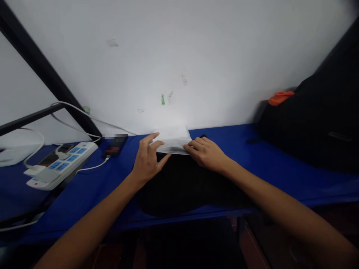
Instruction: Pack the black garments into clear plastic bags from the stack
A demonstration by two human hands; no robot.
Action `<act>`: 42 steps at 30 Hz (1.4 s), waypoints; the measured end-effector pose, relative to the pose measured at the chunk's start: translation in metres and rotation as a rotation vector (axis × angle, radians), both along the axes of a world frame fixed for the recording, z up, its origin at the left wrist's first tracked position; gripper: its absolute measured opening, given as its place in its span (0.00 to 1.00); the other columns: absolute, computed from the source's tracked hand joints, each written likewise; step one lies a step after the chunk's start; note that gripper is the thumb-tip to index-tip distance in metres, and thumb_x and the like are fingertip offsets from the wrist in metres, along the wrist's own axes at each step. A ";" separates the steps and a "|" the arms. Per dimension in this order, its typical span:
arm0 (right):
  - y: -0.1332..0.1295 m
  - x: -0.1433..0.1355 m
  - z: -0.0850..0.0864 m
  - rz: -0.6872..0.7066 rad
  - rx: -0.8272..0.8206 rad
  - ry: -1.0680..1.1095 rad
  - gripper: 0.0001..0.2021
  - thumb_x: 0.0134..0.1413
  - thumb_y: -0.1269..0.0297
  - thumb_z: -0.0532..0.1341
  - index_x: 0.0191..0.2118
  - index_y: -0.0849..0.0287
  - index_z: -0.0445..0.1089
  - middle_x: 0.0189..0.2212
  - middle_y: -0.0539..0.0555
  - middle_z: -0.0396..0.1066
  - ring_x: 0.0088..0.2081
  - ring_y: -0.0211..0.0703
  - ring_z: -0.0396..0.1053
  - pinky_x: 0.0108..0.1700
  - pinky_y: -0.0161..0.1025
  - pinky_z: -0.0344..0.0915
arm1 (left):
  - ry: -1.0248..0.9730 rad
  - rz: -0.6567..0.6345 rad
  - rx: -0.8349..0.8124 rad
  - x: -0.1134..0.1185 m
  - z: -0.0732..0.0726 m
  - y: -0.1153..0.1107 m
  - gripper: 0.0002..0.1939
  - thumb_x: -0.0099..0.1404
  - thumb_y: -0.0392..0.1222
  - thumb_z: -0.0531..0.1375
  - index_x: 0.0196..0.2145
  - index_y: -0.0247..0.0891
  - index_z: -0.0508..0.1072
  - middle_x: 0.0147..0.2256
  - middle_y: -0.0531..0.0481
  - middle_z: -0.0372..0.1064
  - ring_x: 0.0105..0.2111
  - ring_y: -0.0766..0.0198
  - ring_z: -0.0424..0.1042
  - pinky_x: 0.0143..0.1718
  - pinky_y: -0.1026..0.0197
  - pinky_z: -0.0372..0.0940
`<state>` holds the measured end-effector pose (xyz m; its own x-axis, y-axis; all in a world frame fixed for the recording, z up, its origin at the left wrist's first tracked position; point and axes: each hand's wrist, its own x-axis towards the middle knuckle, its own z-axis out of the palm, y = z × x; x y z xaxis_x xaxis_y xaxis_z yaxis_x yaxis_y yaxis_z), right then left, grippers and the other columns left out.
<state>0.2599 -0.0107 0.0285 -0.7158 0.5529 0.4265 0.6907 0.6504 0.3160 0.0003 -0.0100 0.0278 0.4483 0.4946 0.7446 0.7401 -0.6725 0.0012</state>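
Observation:
A white, thin, folded sheet (174, 139), paper or thin plastic, lies over a black cloth-like item (193, 183) on the blue surface. My left hand (147, 158) is at the sheet's left edge, fingers apart and thumb stretched out under its front edge. At the right front corner, my right hand (206, 153) has its fingers bent together on the sheet, gripping its edge. The underside of the sheet and the right thumb are hidden.
A white power strip (63, 164) with plugs and cables sits on the left, beside a dark phone (115, 145) on a charging cable. To the right stands a large black bag (316, 123) with an orange item (281, 98) by it. A white wall (224, 67) rises behind.

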 end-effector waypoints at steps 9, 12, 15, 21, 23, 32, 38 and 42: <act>0.003 0.027 0.012 0.041 -0.150 0.024 0.21 0.57 0.62 0.60 0.56 0.60 0.64 0.50 0.61 0.69 0.44 0.51 0.66 0.44 0.46 0.61 | 0.205 -0.007 -0.090 -0.001 0.005 0.002 0.06 0.71 0.38 0.53 0.40 0.38 0.69 0.43 0.45 0.73 0.43 0.56 0.69 0.43 0.53 0.62; 0.003 0.036 0.015 0.041 -0.108 0.062 0.10 0.61 0.66 0.55 0.46 0.60 0.69 0.41 0.59 0.71 0.38 0.47 0.66 0.39 0.43 0.61 | 0.135 0.027 -0.029 -0.003 0.006 0.004 0.04 0.69 0.38 0.55 0.37 0.38 0.69 0.40 0.45 0.73 0.40 0.56 0.70 0.41 0.53 0.62; -0.004 0.028 0.015 0.134 -0.002 0.136 0.10 0.65 0.70 0.50 0.40 0.61 0.69 0.34 0.58 0.70 0.33 0.43 0.64 0.34 0.40 0.59 | 0.094 -0.080 0.052 0.001 0.005 0.002 0.04 0.67 0.38 0.58 0.40 0.37 0.69 0.40 0.45 0.73 0.40 0.56 0.71 0.42 0.53 0.64; -0.020 -0.005 0.005 0.339 0.084 0.149 0.14 0.67 0.70 0.49 0.32 0.60 0.68 0.26 0.52 0.66 0.28 0.39 0.58 0.30 0.38 0.54 | 0.177 -0.407 0.155 0.015 -0.002 -0.012 0.11 0.68 0.36 0.60 0.48 0.39 0.69 0.41 0.47 0.74 0.41 0.60 0.72 0.44 0.57 0.68; -0.021 -0.009 0.002 0.354 0.082 0.152 0.13 0.66 0.71 0.49 0.32 0.60 0.67 0.26 0.52 0.66 0.28 0.39 0.59 0.30 0.38 0.54 | 0.193 -0.431 0.183 0.017 -0.004 -0.014 0.11 0.68 0.34 0.59 0.47 0.40 0.70 0.40 0.48 0.75 0.40 0.61 0.73 0.43 0.57 0.68; -0.017 -0.008 -0.001 0.366 0.067 0.228 0.12 0.66 0.72 0.49 0.33 0.60 0.67 0.26 0.50 0.64 0.27 0.38 0.56 0.27 0.37 0.53 | 0.213 -0.376 0.308 0.020 0.002 -0.015 0.08 0.66 0.30 0.58 0.42 0.36 0.71 0.39 0.46 0.76 0.39 0.58 0.73 0.43 0.55 0.67; -0.006 0.016 0.004 0.353 0.043 0.390 0.10 0.65 0.72 0.50 0.36 0.59 0.68 0.30 0.53 0.69 0.31 0.39 0.64 0.28 0.37 0.59 | 0.182 -0.197 0.348 -0.006 0.013 0.012 0.06 0.67 0.31 0.55 0.40 0.37 0.70 0.35 0.46 0.74 0.36 0.57 0.71 0.38 0.55 0.65; 0.009 0.044 0.008 0.304 -0.004 0.603 0.05 0.64 0.70 0.56 0.39 0.56 0.69 0.32 0.53 0.71 0.34 0.41 0.69 0.34 0.39 0.65 | 0.187 -0.021 0.277 -0.035 0.018 0.036 0.06 0.68 0.33 0.54 0.39 0.38 0.69 0.36 0.44 0.74 0.36 0.55 0.70 0.38 0.53 0.64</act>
